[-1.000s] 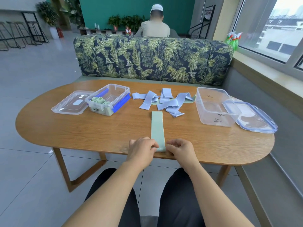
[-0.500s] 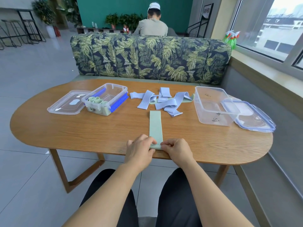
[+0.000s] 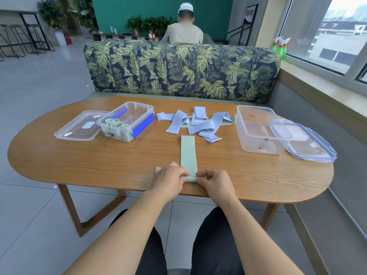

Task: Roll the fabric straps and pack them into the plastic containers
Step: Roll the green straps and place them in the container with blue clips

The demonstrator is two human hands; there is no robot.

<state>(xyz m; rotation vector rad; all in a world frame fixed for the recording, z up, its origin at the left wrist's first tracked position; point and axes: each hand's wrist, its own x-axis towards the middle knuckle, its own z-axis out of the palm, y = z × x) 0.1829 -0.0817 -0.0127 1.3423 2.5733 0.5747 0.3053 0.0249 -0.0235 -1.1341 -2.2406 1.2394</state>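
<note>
Green strap (image 3: 188, 153) in fingers (image 3: 181, 172); right container (image 3: 264, 144) scrawl illegible.

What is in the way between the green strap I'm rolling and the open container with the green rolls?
Nothing visible. Only bare table lies between the green strap and the container, whose lid sits off to its left. The blue straps lie further back and right, off that path.
</note>
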